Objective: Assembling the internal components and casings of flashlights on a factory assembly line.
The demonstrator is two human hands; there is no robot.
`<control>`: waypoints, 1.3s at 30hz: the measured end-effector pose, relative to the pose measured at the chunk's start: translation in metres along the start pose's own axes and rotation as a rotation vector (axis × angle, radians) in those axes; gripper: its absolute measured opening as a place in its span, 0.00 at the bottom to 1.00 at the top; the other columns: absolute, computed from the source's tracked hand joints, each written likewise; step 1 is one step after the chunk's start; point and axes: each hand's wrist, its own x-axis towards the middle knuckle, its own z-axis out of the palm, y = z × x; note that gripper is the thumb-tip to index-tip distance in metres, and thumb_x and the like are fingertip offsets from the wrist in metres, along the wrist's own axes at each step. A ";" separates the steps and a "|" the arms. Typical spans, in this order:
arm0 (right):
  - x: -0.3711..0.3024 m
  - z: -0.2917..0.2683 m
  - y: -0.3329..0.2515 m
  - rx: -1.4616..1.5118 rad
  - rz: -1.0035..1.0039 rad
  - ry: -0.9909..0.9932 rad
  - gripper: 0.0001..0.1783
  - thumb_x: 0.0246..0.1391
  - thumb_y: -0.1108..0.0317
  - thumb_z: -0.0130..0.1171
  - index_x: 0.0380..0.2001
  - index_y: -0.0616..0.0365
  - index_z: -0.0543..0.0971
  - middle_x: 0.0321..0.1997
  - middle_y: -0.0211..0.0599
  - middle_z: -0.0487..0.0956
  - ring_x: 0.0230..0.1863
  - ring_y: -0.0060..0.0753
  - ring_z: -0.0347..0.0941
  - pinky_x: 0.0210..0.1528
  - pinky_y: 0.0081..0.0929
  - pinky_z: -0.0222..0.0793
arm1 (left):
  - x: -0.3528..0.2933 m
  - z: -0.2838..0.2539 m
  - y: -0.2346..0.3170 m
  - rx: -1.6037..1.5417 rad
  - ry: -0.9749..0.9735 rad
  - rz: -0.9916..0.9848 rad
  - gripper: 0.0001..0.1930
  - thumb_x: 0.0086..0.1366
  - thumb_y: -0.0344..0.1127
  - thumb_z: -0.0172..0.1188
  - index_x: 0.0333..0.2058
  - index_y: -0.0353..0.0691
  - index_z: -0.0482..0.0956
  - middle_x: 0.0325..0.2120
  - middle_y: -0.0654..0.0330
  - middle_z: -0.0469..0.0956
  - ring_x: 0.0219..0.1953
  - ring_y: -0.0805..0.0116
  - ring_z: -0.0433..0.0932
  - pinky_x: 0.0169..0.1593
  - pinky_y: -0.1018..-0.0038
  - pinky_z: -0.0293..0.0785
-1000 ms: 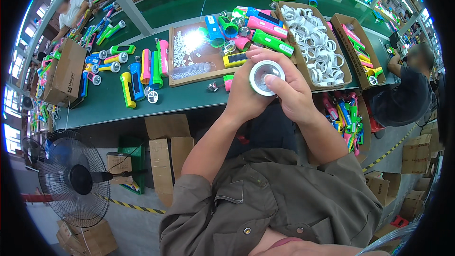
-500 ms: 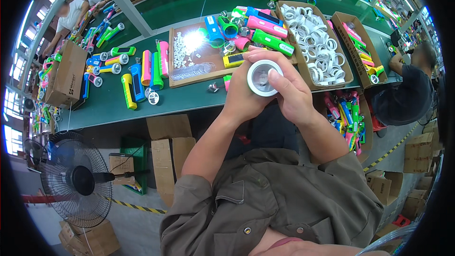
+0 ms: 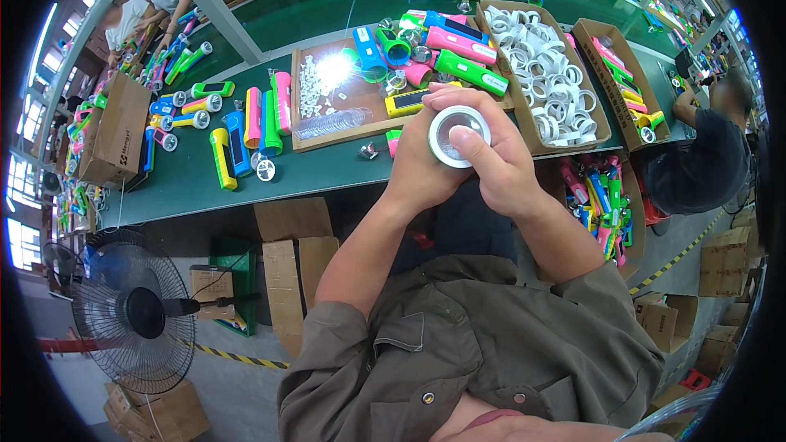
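Clasping a white-ringed torch in curled fingers of left hand and right hand, at the bench's near edge — apparently pressing its front by thumb, next calling for even rim pressure.

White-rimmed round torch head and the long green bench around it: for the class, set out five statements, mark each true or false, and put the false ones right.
1. The left hand and right hand both hold the white-rimmed round torch head. True.
2. The right thumb is tucked behind the torch head. False: the right thumb lies over its front.
3. The shallow brown wooden tray holds clear round discs. True.
4. The black wire-caged fan stands at the person's right. False: the fan stands at the person's left.
5. The brown cardboard box of white rings stands right of the tray. True.
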 end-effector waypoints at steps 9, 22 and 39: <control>-0.004 0.005 0.006 0.110 0.011 0.081 0.14 0.67 0.68 0.47 0.52 0.61 0.72 0.52 0.36 0.74 0.54 0.24 0.70 0.59 0.27 0.64 | -0.001 0.005 0.004 -0.021 0.014 -0.033 0.23 0.51 0.26 0.69 0.46 0.36 0.71 0.39 0.55 0.78 0.42 0.62 0.80 0.44 0.69 0.76; -0.001 -0.001 0.001 0.192 -0.007 0.046 0.18 0.69 0.64 0.41 0.54 0.62 0.71 0.57 0.41 0.73 0.59 0.28 0.68 0.64 0.29 0.61 | 0.000 0.003 0.004 -0.002 0.049 0.018 0.26 0.47 0.27 0.74 0.46 0.37 0.74 0.40 0.57 0.79 0.42 0.63 0.80 0.45 0.68 0.77; 0.001 -0.006 0.001 -0.018 -0.047 -0.052 0.19 0.65 0.67 0.46 0.56 0.63 0.69 0.56 0.39 0.71 0.57 0.26 0.67 0.62 0.28 0.60 | 0.001 -0.003 0.003 -0.023 -0.040 -0.027 0.25 0.51 0.28 0.71 0.47 0.37 0.71 0.41 0.56 0.78 0.45 0.63 0.79 0.47 0.69 0.75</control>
